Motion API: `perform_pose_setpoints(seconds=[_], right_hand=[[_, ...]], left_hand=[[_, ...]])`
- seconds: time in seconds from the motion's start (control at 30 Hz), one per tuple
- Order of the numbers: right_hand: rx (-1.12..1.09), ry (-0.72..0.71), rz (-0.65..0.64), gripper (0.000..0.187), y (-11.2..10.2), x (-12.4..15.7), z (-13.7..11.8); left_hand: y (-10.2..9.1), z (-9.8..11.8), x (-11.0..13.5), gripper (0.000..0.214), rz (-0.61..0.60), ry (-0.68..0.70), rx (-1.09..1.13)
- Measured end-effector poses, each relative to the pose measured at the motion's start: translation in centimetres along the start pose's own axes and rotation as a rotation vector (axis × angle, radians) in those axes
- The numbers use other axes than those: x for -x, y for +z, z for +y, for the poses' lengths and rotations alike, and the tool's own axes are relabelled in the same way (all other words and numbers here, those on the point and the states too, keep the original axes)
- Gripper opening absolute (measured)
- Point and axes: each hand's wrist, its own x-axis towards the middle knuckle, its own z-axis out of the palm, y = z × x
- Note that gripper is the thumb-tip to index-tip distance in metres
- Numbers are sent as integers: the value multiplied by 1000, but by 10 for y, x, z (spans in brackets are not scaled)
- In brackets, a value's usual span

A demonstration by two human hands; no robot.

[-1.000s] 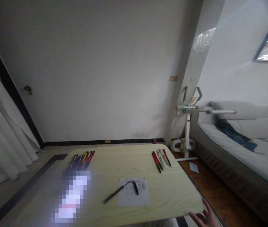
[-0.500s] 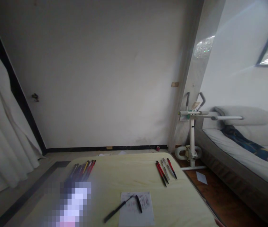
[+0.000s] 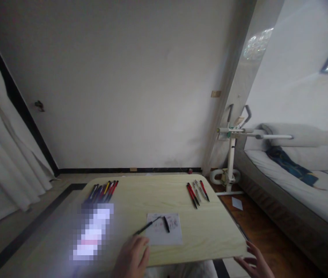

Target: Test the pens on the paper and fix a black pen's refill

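Note:
My left hand point(image 3: 133, 255) is at the front of the table, its thumb and forefinger slightly apart. Just beyond its knuckles lies a slim black pen point(image 3: 146, 227), whose near end the hand partly hides; I cannot tell whether they touch. The pen's thin tip reaches onto a white sheet of paper point(image 3: 164, 238) with dark and reddish scribbles. A short black pen piece point(image 3: 166, 224) lies on the sheet beside that tip. At the table's front right corner, my right hand point(image 3: 253, 260) has its fingers spread against the edge.
The pale wooden table point(image 3: 210, 235) carries a row of several coloured pens point(image 3: 106, 190) at the far left. Red and silver pens point(image 3: 193, 196) lie at the far right. A bright pixelated patch point(image 3: 93, 231) covers the left side. White exercise equipment point(image 3: 231, 154) and a sofa point(image 3: 291, 166) stand to the right.
My left hand has come into view by the black pen. The right hand, barely visible before, now shows at the corner. The view has tilted down, revealing the table's front edge.

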Motion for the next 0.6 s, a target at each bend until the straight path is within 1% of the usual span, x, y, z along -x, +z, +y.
perform_pose_setpoints(seconds=[0.07,0.13,0.2,0.23,0.3,0.37,0.43,0.47,0.53,0.6], right_hand=[[69,-60,19,70,-6,1,3],[185,-162,86,63,-9,4,5],[301,-320,171,57,-6,11,1],[342,-425,194,53,0,16,-3],[386,-596,181,41,19,31,-15],[422,-701,89,31,45,49,-30],[445,-797,-25,26,74,65,-48],[457,-825,-76,27,88,72,-56],[461,-880,-125,26,109,82,-71],[493,-897,-164,26,123,88,-82]], left_hand=[[1,-14,-13,20,84,-28,-43],[6,-26,-19,21,147,-44,-79],[16,-35,-18,22,186,-54,-97],[21,-37,-16,22,193,-59,-97],[31,-40,-12,23,198,-68,-98],[38,-41,-9,25,207,-77,-100],[41,-42,-8,27,212,-79,-104],[41,-42,-8,28,209,-76,-104],[40,-42,-8,28,192,-68,-103],[38,-42,-8,27,174,-62,-107]])
